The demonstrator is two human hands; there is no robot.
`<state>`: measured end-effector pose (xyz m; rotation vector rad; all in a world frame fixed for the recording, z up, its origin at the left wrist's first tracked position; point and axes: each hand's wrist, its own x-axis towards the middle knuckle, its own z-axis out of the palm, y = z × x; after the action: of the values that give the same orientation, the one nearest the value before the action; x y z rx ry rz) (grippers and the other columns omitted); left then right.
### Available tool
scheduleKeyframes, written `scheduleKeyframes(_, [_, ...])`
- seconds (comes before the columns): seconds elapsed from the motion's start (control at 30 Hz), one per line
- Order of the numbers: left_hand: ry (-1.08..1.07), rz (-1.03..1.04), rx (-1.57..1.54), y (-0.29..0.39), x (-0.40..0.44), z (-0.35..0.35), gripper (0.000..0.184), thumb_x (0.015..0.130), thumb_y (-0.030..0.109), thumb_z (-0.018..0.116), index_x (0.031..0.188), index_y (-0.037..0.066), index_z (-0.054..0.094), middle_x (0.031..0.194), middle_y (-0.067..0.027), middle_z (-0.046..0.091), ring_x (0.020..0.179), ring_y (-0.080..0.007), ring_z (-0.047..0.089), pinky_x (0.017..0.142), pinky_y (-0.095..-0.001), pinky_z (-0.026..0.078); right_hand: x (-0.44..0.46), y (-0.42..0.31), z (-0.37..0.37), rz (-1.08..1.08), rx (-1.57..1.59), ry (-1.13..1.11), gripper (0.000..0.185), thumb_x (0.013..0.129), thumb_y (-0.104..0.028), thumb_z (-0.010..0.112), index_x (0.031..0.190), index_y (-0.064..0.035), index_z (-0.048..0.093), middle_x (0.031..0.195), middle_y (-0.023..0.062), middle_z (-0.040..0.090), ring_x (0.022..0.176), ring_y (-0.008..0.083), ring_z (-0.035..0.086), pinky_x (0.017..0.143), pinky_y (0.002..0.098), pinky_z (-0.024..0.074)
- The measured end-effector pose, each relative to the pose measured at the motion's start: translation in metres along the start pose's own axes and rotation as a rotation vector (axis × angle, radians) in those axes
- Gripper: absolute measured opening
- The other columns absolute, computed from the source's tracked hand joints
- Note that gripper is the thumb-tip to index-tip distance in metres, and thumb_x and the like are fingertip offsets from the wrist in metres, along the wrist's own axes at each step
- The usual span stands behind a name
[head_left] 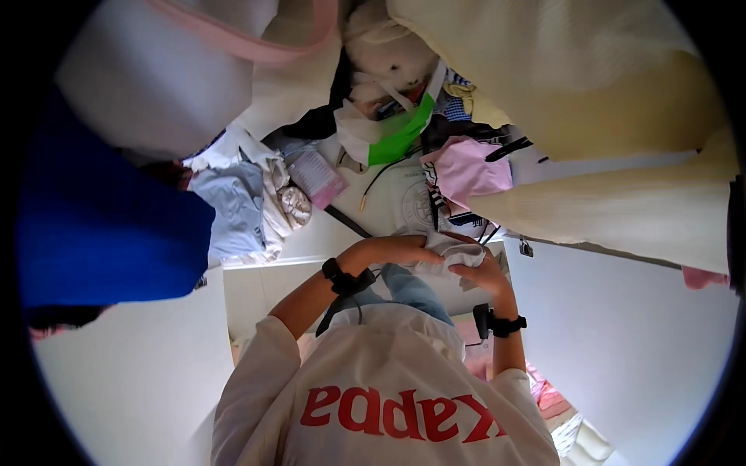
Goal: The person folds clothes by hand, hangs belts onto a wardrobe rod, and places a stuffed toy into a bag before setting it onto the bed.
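Note:
A light grey-white cloth (460,254) is bunched between my two hands at the front edge of a shelf. My left hand (413,249) has its fingers closed on the cloth's left side. On the other side, my right hand (485,273) grips the cloth, its fingers partly hidden by the folds. Just beyond my hands lies a white item with a round print (420,203). A pink folded garment (470,171) rests behind and to the right of the cloth.
Grey folded clothing (229,206) and a pink-and-white packet (317,177) lie on the left of the shelf (299,247). A green-and-white bag (404,138) is farther back. Blue clothing (109,225) hangs left, cream clothing (622,202) right. White doors flank my body.

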<state>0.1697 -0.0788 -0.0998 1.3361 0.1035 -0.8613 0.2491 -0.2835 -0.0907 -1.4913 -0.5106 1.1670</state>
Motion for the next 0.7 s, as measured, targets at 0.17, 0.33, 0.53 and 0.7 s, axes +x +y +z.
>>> scheduleKeyframes(0.17, [0.048, 0.040, 0.117, 0.002, -0.013, 0.009, 0.042, 0.079, 0.036, 0.054, 0.098, -0.001, 0.053, 0.086, -0.0023, 0.053, 0.080, -0.0114, 0.047, 0.073, -0.0236, 0.037, 0.003, -0.018, -0.002, -0.064, -0.396, 0.105, 0.030, 0.068, -0.005, 0.066, 0.095, 0.0002, 0.055, 0.083, 0.0065, 0.061, 0.073, 0.0107, 0.054, 0.066, 0.0225, 0.0444])
scheduleKeyframes(0.33, [0.173, 0.250, 0.186, -0.011, -0.029, 0.018, 0.062, 0.073, 0.023, 0.065, 0.120, 0.000, 0.033, 0.103, -0.0075, 0.048, 0.092, -0.0159, 0.044, 0.082, -0.0258, 0.035, 0.000, -0.019, -0.010, -0.145, -0.458, 0.076, 0.022, 0.069, -0.004, 0.062, 0.089, 0.0006, 0.054, 0.075, 0.0073, 0.058, 0.067, 0.0083, 0.049, 0.063, 0.0210, 0.0418])
scheduleKeyframes(0.53, [0.595, 0.603, 0.444, -0.019, -0.026, 0.047, 0.090, 0.070, 0.019, 0.067, 0.134, 0.001, 0.006, 0.132, -0.0155, 0.028, 0.120, -0.0201, 0.030, 0.099, -0.0292, 0.024, -0.030, -0.044, -0.001, -0.118, -0.286, -0.001, 0.018, 0.067, 0.002, 0.058, 0.082, -0.0013, 0.051, 0.071, -0.0004, 0.051, 0.068, 0.0060, 0.044, 0.063, 0.0182, 0.0381])
scheduleKeyframes(0.7, [0.148, 0.454, -0.065, -0.020, 0.004, 0.050, 0.074, 0.076, 0.027, 0.062, 0.131, 0.000, 0.021, 0.128, -0.0129, 0.035, 0.116, -0.0204, 0.035, 0.097, -0.0292, 0.027, -0.032, -0.039, -0.013, -0.189, 0.125, 0.131, 0.022, 0.072, -0.003, 0.056, 0.094, -0.0008, 0.052, 0.088, 0.0007, 0.054, 0.079, 0.0070, 0.048, 0.069, 0.0213, 0.0407])
